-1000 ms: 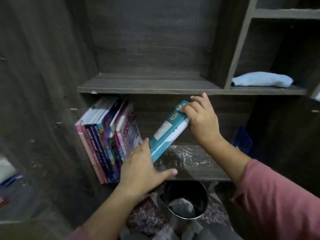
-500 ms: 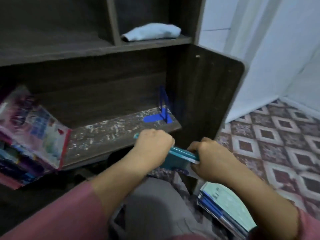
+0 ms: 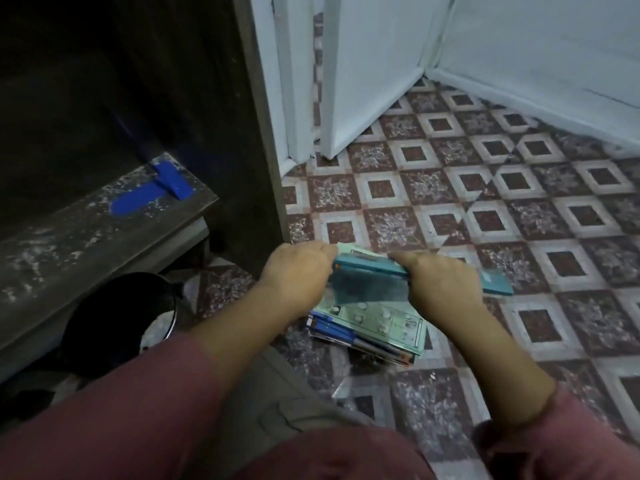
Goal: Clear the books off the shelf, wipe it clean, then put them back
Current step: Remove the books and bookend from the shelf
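A teal book (image 3: 367,271) is held flat over the tiled floor, to the right of the bookcase. My left hand (image 3: 298,271) grips its left end and my right hand (image 3: 440,282) grips its right part. Directly beneath it a low stack of books (image 3: 374,330) lies on the floor, with a pale green cover on top. The dusty lower shelf (image 3: 86,230) shows at the left with a blue bookend (image 3: 152,192) on it. The remaining shelf books are out of view.
A dark round bin (image 3: 117,320) stands under the shelf at lower left. The bookcase's dark side panel (image 3: 242,133) rises between shelf and floor. A white door (image 3: 374,64) and white wall (image 3: 554,46) border the patterned floor tiles (image 3: 519,209).
Both hands carried the teal book off the shelf, rightward and down to above the floor stack. My view swung right, away from the shelved books.
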Tool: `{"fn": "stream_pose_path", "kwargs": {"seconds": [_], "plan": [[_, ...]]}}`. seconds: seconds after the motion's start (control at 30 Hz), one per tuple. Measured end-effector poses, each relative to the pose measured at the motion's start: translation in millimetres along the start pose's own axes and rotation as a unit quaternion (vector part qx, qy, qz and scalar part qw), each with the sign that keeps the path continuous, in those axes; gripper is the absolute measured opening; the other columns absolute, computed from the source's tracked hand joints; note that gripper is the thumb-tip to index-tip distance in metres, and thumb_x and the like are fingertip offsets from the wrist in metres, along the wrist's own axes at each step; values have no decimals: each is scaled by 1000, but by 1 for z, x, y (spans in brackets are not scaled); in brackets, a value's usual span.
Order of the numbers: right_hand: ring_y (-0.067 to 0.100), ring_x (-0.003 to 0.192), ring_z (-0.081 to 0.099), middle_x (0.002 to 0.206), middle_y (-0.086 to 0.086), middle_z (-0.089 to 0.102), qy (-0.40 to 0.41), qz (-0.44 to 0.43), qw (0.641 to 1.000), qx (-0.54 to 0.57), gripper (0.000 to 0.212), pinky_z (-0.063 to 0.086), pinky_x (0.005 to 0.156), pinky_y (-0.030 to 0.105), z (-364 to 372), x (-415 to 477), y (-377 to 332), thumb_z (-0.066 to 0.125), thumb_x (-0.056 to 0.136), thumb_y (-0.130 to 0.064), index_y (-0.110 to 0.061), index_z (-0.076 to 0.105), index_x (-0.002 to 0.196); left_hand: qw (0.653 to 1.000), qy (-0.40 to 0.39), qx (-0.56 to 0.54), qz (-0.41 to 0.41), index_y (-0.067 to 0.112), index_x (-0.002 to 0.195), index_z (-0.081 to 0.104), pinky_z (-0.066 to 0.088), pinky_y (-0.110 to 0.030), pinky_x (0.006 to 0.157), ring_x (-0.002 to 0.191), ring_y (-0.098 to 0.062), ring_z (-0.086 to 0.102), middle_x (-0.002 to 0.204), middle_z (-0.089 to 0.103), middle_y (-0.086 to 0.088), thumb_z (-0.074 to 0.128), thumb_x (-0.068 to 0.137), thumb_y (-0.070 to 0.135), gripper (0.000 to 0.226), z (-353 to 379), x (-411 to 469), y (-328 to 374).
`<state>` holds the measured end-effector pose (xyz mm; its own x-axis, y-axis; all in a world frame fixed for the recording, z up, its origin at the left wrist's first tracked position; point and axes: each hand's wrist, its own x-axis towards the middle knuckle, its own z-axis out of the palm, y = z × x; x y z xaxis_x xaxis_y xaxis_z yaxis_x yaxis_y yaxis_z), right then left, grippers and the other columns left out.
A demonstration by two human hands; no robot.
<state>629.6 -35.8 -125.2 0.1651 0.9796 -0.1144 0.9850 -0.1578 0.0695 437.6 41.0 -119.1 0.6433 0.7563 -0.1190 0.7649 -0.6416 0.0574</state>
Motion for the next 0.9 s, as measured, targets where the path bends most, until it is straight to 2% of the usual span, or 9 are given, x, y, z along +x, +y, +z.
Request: {"fn": "stream_pose_path", "kwargs": {"seconds": [0.1, 0.13, 0.23, 0.33, 0.4, 0.47, 0.63, 0.77, 0.9], "plan": [[24, 130, 48, 143, -1, 51, 55, 20, 998, 39, 58, 36, 106, 41, 44, 20, 3, 44, 94, -6, -32, 38, 146, 998, -19, -42, -34, 19, 140, 38, 42, -38, 96, 123, -21, 46, 139, 45, -1, 47, 96, 21, 45, 15, 10, -8], [26, 135, 42, 148, 0, 45, 54, 27, 997, 42, 59, 30, 110, 45, 63, 27, 1, 43, 94, -5, -29, 35, 148, 997, -30, -54, -47, 18, 141, 37, 41, -38, 98, 125, -21, 45, 141, 43, -1, 47, 96, 22, 46, 22, 12, -10], [31, 142, 29, 156, 3, 31, -2, 38, 999, 31, 65, 22, 114, 54, 119, 39, -6, 40, 96, -2, -27, 21, 153, 991, -70, -85, -72, 18, 141, 37, 40, -39, 101, 125, -22, 44, 141, 43, -2, 50, 94, 21, 48, 47, 12, -11], [32, 143, 24, 159, 6, 21, -134, 2, 990, 37, 70, 26, 113, 55, 169, 36, -16, 41, 97, -3, -31, 11, 153, 987, -106, -90, -84, 18, 141, 37, 39, -38, 100, 126, -23, 43, 141, 43, -2, 53, 93, 20, 50, 67, 7, -12], [33, 144, 19, 160, 6, 14, -200, -25, 979, 41, 68, 31, 111, 54, 192, 27, -22, 45, 98, -15, -34, 9, 153, 985, -129, -83, -84, 17, 140, 37, 40, -39, 103, 129, -22, 41, 142, 42, -2, 55, 93, 21, 50, 78, 3, -15], [33, 144, 15, 161, 5, 9, -217, -27, 974, 54, 71, 33, 110, 52, 200, 23, -25, 52, 97, -27, -34, 9, 153, 982, -146, -85, -88, 16, 141, 37, 39, -40, 106, 132, -21, 39, 144, 41, -2, 53, 95, 22, 49, 85, 1, -18], [31, 134, 29, 153, 6, 23, -233, -56, 969, 53, 75, 47, 99, 45, 183, 28, -21, 62, 90, -37, -32, 19, 151, 981, -133, -95, -103, 15, 141, 39, 38, -38, 107, 133, -20, 38, 143, 43, -2, 55, 94, 25, 51, 87, -2, -24], [30, 118, 50, 136, 6, 46, -244, -52, 968, 34, 63, 46, 94, 45, 146, 39, -41, 59, 88, -49, -31, 35, 144, 982, -98, -107, -120, 15, 140, 40, 38, -36, 105, 129, -20, 40, 141, 44, -3, 56, 93, 32, 52, 72, -11, -36], [29, 110, 58, 127, 6, 56, -146, -117, 981, 57, 44, 50, 87, 41, 76, 53, -89, 53, 93, -41, -22, 51, 134, 978, -74, -102, -164, 21, 146, 35, 38, -37, 106, 133, -21, 39, 146, 40, -2, 54, 94, 38, 57, 39, -32, -71]]}}
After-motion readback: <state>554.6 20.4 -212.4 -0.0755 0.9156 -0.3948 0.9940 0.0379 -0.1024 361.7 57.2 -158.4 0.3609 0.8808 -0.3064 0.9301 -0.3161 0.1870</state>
